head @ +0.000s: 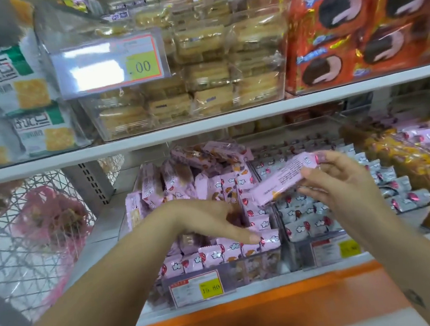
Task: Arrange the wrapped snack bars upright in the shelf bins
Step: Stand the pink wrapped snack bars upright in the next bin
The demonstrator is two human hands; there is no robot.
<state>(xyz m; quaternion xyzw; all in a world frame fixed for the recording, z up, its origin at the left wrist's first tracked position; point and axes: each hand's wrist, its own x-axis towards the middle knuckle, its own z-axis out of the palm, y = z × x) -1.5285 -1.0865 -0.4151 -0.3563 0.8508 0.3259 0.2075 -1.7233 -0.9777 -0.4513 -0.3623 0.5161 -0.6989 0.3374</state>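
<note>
Pink snack bar [283,180] at 3 o'clock; pink white-flowered bars [217,254] at 6; grey bars [309,222] at 4; orange cookie packs [353,31] at 2 o'clock.

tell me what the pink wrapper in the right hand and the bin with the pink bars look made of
Pink bar in the right hand: its wrapper looks like thin plastic film, printed and slightly glossy, with fine print and a soft sheen on its back.
Bin: clear rigid plastic, perhaps acrylic. The bars inside show through its front wall, and the wall catches some glare.
</note>
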